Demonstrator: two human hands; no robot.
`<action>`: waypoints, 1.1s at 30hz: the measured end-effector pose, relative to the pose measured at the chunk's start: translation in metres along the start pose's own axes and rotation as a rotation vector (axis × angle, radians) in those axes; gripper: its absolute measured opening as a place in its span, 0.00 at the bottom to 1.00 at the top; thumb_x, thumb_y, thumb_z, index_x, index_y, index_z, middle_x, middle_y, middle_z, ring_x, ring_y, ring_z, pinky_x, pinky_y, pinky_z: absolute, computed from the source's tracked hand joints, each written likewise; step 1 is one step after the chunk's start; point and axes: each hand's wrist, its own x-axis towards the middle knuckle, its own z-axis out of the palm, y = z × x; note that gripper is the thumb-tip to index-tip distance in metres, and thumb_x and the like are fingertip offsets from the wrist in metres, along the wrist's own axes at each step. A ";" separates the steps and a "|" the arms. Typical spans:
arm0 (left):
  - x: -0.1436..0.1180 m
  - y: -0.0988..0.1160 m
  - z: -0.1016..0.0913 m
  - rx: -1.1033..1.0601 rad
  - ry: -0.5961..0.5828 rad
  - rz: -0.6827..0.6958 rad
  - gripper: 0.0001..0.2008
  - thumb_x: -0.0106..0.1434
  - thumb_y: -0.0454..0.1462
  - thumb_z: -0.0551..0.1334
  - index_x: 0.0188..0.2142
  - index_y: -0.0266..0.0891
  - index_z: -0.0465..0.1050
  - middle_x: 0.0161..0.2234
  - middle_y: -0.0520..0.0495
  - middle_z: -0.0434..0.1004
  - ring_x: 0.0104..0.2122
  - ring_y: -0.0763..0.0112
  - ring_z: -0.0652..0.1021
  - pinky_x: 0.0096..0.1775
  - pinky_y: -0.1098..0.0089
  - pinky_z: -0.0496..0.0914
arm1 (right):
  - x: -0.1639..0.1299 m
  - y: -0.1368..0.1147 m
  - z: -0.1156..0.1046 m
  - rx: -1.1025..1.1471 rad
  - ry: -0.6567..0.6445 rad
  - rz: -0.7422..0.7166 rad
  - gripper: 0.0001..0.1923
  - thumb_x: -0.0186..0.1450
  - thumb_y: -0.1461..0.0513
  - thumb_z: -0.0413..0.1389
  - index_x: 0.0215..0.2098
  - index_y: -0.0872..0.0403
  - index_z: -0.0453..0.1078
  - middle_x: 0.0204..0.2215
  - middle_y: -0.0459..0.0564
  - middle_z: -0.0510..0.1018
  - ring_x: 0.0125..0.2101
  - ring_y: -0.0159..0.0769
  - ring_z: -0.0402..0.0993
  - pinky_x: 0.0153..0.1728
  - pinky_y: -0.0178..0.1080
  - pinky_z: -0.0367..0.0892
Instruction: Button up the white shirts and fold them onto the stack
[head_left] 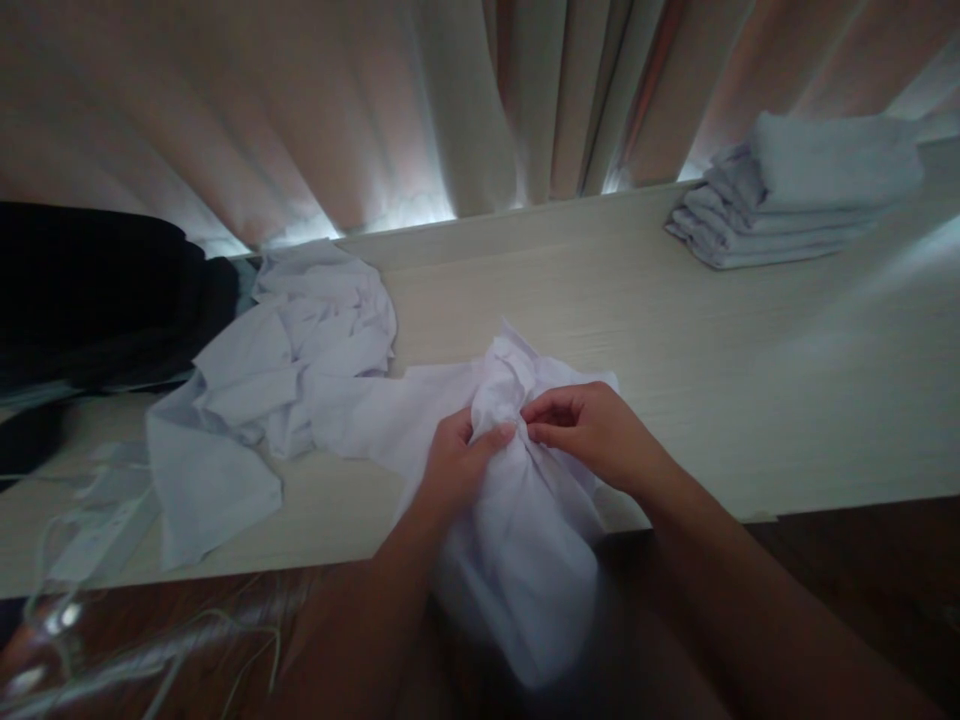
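In the head view, a crumpled white cloth (517, 500) is gripped at the table's (675, 350) near edge, its lower part hanging off toward the person; the left hand (454, 465) is closed around a bunched fold, and the right hand (592, 430) is pinched tight on the same gather just beside it; a loose heap of white cloths (292, 370) lies to the left, and folded towels (802, 190) are stacked far right by the curtain (450, 100); the hanging part could be dragged off the edge by its own weight if either pinch is loosened; the neighbouring heap, touching the cloth, could be pulled along.
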 end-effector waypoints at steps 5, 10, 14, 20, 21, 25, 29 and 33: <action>0.001 0.003 -0.004 0.021 -0.058 0.012 0.15 0.55 0.47 0.68 0.30 0.35 0.80 0.29 0.47 0.79 0.30 0.66 0.76 0.31 0.71 0.69 | 0.001 -0.002 0.004 -0.141 0.047 -0.060 0.04 0.61 0.62 0.62 0.34 0.49 0.81 0.33 0.46 0.84 0.34 0.38 0.79 0.37 0.39 0.70; 0.003 0.004 -0.006 0.015 -0.094 -0.013 0.15 0.55 0.46 0.68 0.30 0.35 0.80 0.29 0.47 0.79 0.29 0.66 0.75 0.31 0.71 0.68 | 0.002 -0.004 0.006 -0.284 0.050 -0.144 0.05 0.64 0.63 0.61 0.35 0.48 0.81 0.33 0.44 0.84 0.33 0.37 0.78 0.38 0.38 0.68; 0.003 0.002 -0.008 0.043 -0.122 -0.052 0.17 0.55 0.48 0.67 0.26 0.35 0.79 0.25 0.48 0.77 0.26 0.68 0.73 0.28 0.71 0.66 | 0.002 -0.005 0.008 -0.344 0.070 -0.190 0.06 0.65 0.63 0.60 0.37 0.48 0.80 0.35 0.45 0.84 0.35 0.37 0.78 0.39 0.38 0.67; 0.000 -0.003 -0.002 0.109 -0.091 0.042 0.16 0.60 0.47 0.63 0.28 0.36 0.79 0.27 0.48 0.78 0.28 0.67 0.73 0.29 0.71 0.66 | 0.004 -0.006 0.006 -0.359 0.061 -0.251 0.05 0.65 0.64 0.60 0.36 0.50 0.79 0.35 0.46 0.83 0.36 0.36 0.77 0.40 0.38 0.67; -0.001 -0.004 0.000 0.116 -0.088 0.060 0.17 0.61 0.47 0.61 0.29 0.36 0.79 0.27 0.48 0.78 0.28 0.67 0.73 0.30 0.71 0.66 | 0.004 -0.007 0.005 -0.352 0.063 -0.261 0.05 0.65 0.64 0.60 0.35 0.50 0.79 0.35 0.46 0.83 0.36 0.36 0.77 0.40 0.37 0.67; -0.004 -0.004 0.005 0.095 -0.060 0.069 0.19 0.65 0.49 0.57 0.29 0.37 0.77 0.28 0.47 0.77 0.30 0.66 0.73 0.31 0.70 0.67 | 0.004 -0.008 0.004 -0.333 0.063 -0.294 0.05 0.65 0.65 0.60 0.35 0.50 0.79 0.34 0.46 0.81 0.36 0.34 0.76 0.39 0.36 0.67; -0.006 -0.003 0.006 0.110 -0.093 0.092 0.19 0.66 0.50 0.56 0.33 0.37 0.77 0.31 0.46 0.78 0.32 0.65 0.75 0.35 0.69 0.67 | 0.004 -0.007 0.003 -0.338 0.061 -0.302 0.05 0.65 0.65 0.61 0.35 0.50 0.79 0.34 0.46 0.81 0.36 0.35 0.76 0.40 0.37 0.67; -0.007 -0.002 0.007 0.255 -0.103 0.062 0.19 0.63 0.50 0.60 0.37 0.36 0.77 0.32 0.44 0.79 0.34 0.62 0.75 0.37 0.67 0.67 | 0.005 -0.006 0.002 -0.302 0.063 -0.309 0.05 0.65 0.66 0.61 0.35 0.50 0.79 0.35 0.46 0.82 0.37 0.35 0.76 0.40 0.37 0.67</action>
